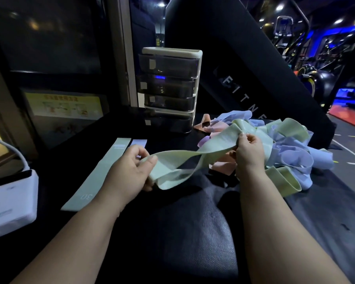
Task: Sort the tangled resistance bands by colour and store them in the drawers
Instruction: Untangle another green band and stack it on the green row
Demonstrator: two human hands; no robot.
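At 9 o'clock on the tabletop (172,232): a white box (12,201) with a cable, idle. Next over is a flat green band (96,175), lying 7-to-1 o'clock. A lilac band (138,142) lies flat just beside its far end, partly hidden by the left hand (129,171). That hand is palm-in with the wrist straight, fingers curled round the near end of the held green band (193,158), thumb on top. The band hangs clear of the tabletop and runs with one twist toward 2 o'clock. At 12 o'clock, well behind, is the drawer unit (170,89): four smoked drawers, all look closed, contents can't tell. The right hand (248,152) sits higher than the left, back of hand to camera, pinching the band's far end between thumb and fingertips, right at the edge of the pile (285,152). The pile, at 3 o'clock, is a tangle of green, lilac and pink loops. Can't tell whether the held band is fully free of it.

Step, as I read it: separating one green band from the tangle. Sorting is barely started and nothing is visibly stored. The next move needs the far end confirmed free, the twist taken out, and the band flattened. Then lay it with the flat green one at 8 o'clock, keeping the lilac separate.
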